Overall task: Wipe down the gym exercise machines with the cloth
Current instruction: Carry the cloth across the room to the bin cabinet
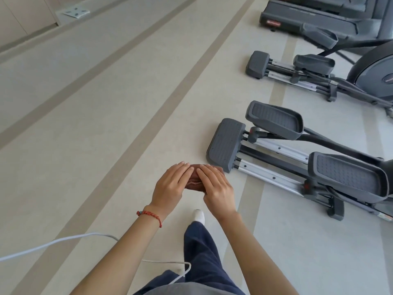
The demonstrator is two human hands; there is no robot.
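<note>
Both hands hold the cloth [196,182], a folded brown pad, in the air in front of the body above the floor [106,124]. The left hand [170,187] lies with straight fingers over its left side; the right hand [217,189] covers its right side, fingers straight on top. Whether the thumbs clamp it from below cannot be told. The nearest elliptical [297,165] stands to the right, its rear foot [225,144] near the cloth, not touching. A white cable [57,242] crosses the lower left.
</note>
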